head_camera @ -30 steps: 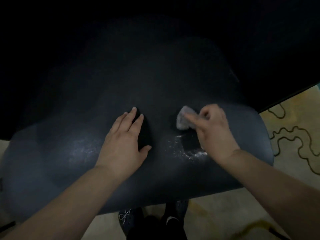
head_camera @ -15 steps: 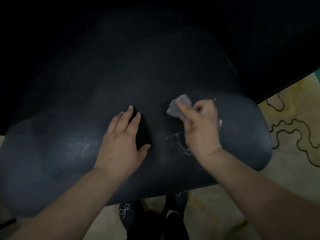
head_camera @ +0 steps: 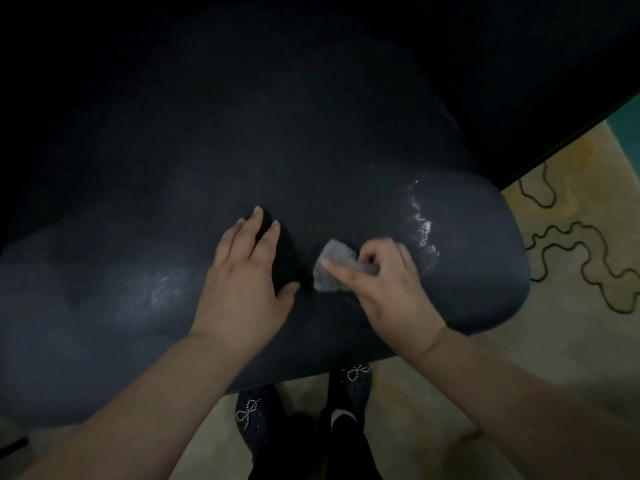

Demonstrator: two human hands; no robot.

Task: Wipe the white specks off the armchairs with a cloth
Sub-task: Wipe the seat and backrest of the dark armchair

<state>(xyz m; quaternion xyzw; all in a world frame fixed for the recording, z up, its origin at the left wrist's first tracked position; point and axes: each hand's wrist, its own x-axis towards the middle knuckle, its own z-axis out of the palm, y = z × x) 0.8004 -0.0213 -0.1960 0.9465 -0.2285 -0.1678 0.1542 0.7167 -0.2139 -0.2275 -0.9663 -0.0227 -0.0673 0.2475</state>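
A dark armchair seat (head_camera: pixel 346 140) fills most of the view. My right hand (head_camera: pixel 384 285) grips a small grey cloth (head_camera: pixel 334 265) and presses it on the seat near the middle front. A streak of white specks (head_camera: pixel 422 226) lies on the seat to the right of that hand. A fainter whitish smear (head_camera: pixel 159 289) shows on the left part of the seat. My left hand (head_camera: pixel 246 278) rests flat on the seat with its fingers straight, just left of the cloth.
The seat's front edge runs above my two dark shoes (head_camera: pixel 301 403) on a pale carpet (head_camera: pixel 571 271) with a dark wavy line pattern at the right. The chair's back and surroundings are too dark to make out.
My right hand has swept the cloth left and toward me, uncovering the white streak on the right. The left hand has stayed flat in the same place.
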